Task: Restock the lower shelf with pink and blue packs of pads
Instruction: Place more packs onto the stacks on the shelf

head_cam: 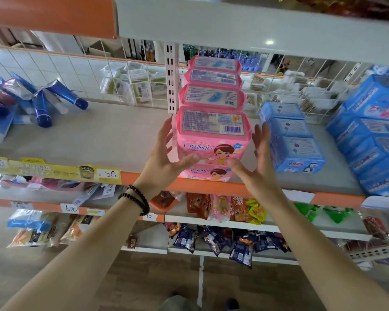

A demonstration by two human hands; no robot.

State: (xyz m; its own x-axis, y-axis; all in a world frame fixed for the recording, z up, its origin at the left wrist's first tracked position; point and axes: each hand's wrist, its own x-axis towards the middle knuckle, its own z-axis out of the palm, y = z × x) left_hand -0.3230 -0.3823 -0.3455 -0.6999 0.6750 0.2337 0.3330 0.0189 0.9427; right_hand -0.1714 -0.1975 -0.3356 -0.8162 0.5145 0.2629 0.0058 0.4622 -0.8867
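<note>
A row of pink pad packs (211, 131) runs front to back on the grey shelf (112, 135), stacked two high at the front. My left hand (166, 153) lies against the left side of the front top pack, thumb touching its front face. My right hand (254, 160) is spread open just right of that pack, thumb near its lower front corner; whether the fingers touch it is unclear. A row of small blue pad packs (294, 140) stands to the right of the pink row.
Larger blue packs (373, 135) are piled at the far right. Blue tubes (41, 102) lie heaped at the left. A wire grid (130, 84) backs the shelf, and a white upright (172, 77) stands behind the pink row. Snack bags (222, 239) fill the lower shelves.
</note>
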